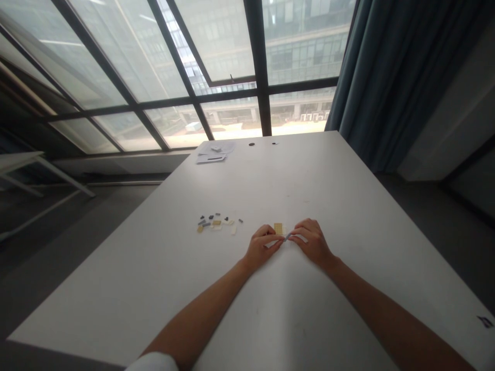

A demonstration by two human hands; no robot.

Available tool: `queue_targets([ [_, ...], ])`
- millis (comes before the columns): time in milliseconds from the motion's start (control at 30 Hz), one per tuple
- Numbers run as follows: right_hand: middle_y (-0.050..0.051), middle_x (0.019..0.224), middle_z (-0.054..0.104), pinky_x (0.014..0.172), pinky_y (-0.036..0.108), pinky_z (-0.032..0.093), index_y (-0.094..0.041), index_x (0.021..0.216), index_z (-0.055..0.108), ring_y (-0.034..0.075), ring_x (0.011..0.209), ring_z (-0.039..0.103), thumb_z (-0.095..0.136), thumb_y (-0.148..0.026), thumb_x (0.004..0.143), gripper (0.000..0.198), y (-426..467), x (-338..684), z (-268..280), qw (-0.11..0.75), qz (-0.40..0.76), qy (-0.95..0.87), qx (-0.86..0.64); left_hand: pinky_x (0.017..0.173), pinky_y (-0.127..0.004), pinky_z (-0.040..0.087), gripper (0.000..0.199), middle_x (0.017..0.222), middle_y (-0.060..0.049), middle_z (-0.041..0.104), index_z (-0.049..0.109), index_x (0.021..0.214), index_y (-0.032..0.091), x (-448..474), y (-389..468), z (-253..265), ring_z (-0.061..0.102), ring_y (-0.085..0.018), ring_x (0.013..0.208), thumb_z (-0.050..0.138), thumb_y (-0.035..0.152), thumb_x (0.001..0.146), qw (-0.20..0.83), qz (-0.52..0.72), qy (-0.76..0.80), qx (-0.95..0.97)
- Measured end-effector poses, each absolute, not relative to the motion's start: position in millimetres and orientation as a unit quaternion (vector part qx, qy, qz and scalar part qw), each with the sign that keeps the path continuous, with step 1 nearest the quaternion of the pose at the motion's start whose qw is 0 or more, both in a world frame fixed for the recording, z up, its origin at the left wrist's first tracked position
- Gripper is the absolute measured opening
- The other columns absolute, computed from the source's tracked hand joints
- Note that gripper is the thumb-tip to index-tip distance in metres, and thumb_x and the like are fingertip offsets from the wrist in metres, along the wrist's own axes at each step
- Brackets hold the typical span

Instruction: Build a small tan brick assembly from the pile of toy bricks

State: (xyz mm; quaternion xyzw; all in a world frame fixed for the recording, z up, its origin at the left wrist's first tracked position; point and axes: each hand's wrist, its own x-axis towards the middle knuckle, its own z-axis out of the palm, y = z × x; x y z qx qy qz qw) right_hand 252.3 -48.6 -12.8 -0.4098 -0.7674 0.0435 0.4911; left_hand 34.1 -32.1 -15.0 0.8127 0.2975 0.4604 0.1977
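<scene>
Both my hands meet over the white table, pinching a small bluish-grey building-block piece (287,236) between them. My left hand (263,245) has thumb and fingers closed at its left end. My right hand (312,240) grips the other end, fingers bent and thumb below. Just beyond the fingertips lies a tan studded plate (278,228), partly hidden by my left hand; something pale or clear sits at its right side. Left of my hands, several loose block pieces (217,223) in grey, black, tan and cream are scattered on the table.
The large white table (247,190) fills the middle of the view. Papers (211,158) with a dark pen-like item lie at its far left corner. Two small dark round spots are near the far edge. A dark item (484,322) lies at the right edge. Windows and a blue curtain (371,82) stand beyond.
</scene>
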Motion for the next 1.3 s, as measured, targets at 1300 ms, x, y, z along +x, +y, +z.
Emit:
queue_targets([
  [1300,0.006,0.084,0.066,0.075,0.036,0.048,-0.023,0.089,0.073,0.019,0.084,0.056,0.062,-0.024,0.094,0.012,-51.4,253.3,-10.6,0.464,0.127,-0.814,-0.327,0.064,-0.024,0.045,0.012,0.078,-0.002,0.058,0.079,0.092,0.022,35.4,-29.0,-17.0,0.054,-0.012,0.072,0.072,0.029,0.087,0.224,0.483,0.351,0.770],
])
